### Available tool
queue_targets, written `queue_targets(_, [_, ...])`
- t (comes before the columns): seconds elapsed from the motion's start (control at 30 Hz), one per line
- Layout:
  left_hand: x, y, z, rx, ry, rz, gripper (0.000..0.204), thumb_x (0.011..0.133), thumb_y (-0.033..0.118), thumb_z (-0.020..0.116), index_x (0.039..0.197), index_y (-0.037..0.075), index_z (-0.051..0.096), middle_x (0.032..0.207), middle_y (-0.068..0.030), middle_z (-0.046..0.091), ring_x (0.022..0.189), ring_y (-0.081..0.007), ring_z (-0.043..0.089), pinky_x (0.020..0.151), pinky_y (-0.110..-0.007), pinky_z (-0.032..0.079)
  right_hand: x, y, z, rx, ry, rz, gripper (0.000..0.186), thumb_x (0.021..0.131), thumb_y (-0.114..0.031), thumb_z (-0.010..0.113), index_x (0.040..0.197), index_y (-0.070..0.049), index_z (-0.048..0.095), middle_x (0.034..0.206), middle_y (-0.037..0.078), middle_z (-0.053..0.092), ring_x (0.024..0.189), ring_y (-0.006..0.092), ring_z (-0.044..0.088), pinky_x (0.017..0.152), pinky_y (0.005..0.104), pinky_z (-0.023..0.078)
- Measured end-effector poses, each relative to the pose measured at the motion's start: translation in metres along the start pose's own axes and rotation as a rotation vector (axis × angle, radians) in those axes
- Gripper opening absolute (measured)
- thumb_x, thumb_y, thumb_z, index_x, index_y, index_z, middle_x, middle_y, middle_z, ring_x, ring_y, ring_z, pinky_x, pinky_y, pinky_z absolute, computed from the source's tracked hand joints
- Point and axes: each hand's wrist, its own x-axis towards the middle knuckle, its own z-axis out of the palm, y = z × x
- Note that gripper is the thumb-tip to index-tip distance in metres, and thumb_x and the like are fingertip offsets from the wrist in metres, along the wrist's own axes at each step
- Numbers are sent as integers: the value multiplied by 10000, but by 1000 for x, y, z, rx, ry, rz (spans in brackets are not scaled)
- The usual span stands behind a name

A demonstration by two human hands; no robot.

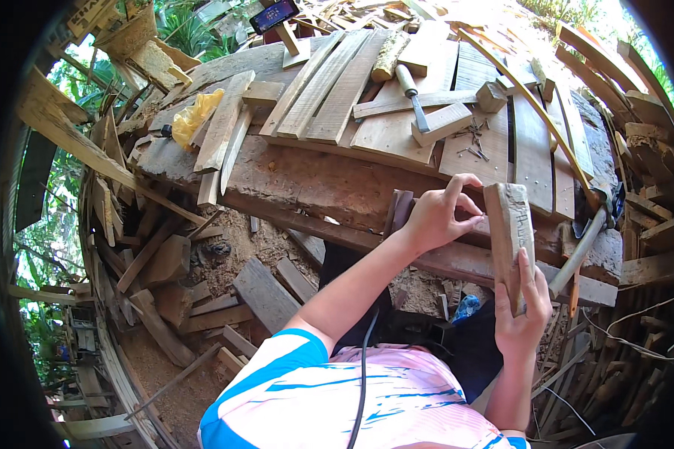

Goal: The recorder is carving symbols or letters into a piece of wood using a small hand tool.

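My right hand (523,299) grips the lower part of a wooden block (511,224), which stands up on end with dark marks on one face. Just left of the block, my left hand (445,213) is closed in a pinch of thumb and forefinger, the other fingers curled. What sits in that pinch, if anything, is too small to make out. Several loose nails (475,142) lie on the planks beyond my hands. A chisel (412,93) with a pale handle rests there too, its blade toward a short light block (442,123).
Planks (344,82) cover the rough bench (299,179). A long-handled tool (579,251) leans at its right edge, below a thin curved strip (532,101). A yellow plastic bag (196,118) lies at left, and a phone (274,15) stands at the back. Scrap wood surrounds the bench.
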Motion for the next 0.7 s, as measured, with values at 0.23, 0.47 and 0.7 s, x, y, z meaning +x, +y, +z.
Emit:
queue_targets(0.23, [0, -6, 1, -11, -9, 3, 631, 853, 146, 876, 1338, 98, 475, 889, -76, 812, 817, -284, 799, 743, -382, 617, -8, 7, -1, -131, 21, -41, 526, 878, -73, 777, 1395, -27, 697, 1319, 337, 661, 1175, 489, 699, 977, 489, 565])
queue_targets(0.47, [-3, -5, 0, 28, -25, 2, 584, 844, 130, 878, 1274, 100, 484, 888, -75, 811, 847, -299, 797, 763, -395, 611, -10, 0, 5, -171, -77, -29, 503, 905, -83, 758, 1400, -21, 694, 1346, 405, 624, 1179, 549, 685, 973, 501, 579])
queue_targets(0.7, [0, -5, 1, -15, -42, -5, 577, 837, 142, 887, 1257, 98, 494, 889, -73, 812, 852, -298, 796, 766, -388, 608, -19, 14, 6, -197, 167, -190, 520, 894, -94, 783, 1408, -94, 707, 1369, 399, 608, 1179, 561, 674, 944, 509, 591])
